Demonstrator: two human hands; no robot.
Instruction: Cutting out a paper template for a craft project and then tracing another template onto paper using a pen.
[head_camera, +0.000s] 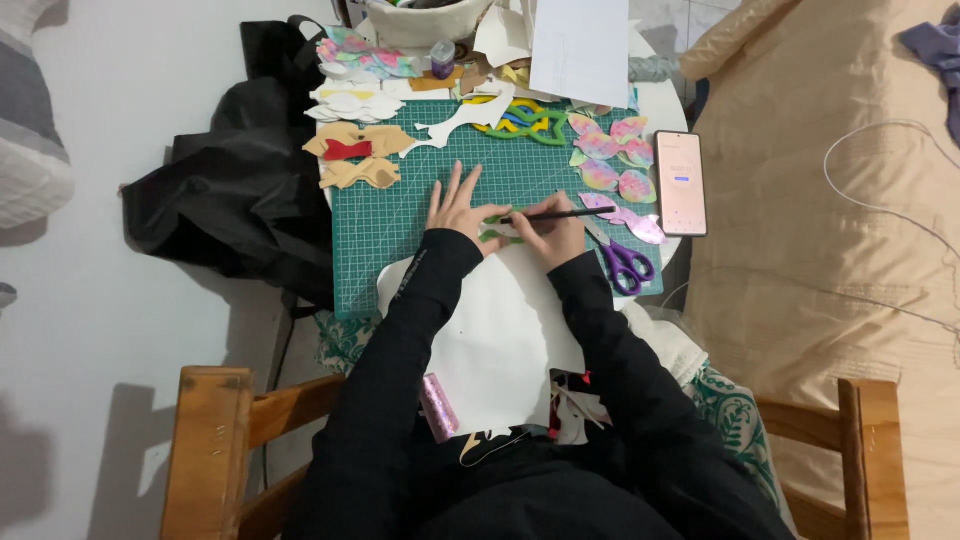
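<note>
My left hand (456, 208) lies flat with fingers spread on the green cutting mat (390, 230), pressing down a green template piece (497, 222). Just to its right, my right hand (553, 233) grips a thin dark pen (565, 214) that points left onto the green piece. A large white sheet (500, 330) lies under both hands and reaches down toward my lap. Black sleeves cover both arms.
Purple-handled scissors (625, 262) and a phone (681, 183) lie right of my hands. Pastel bow cutouts (612, 160), tan and red shapes (355, 150), green and yellow stencils (520, 120) and a white basket (425, 22) crowd the far side. A black bag (235, 200) sits left; wooden chair arms (215, 440) flank me.
</note>
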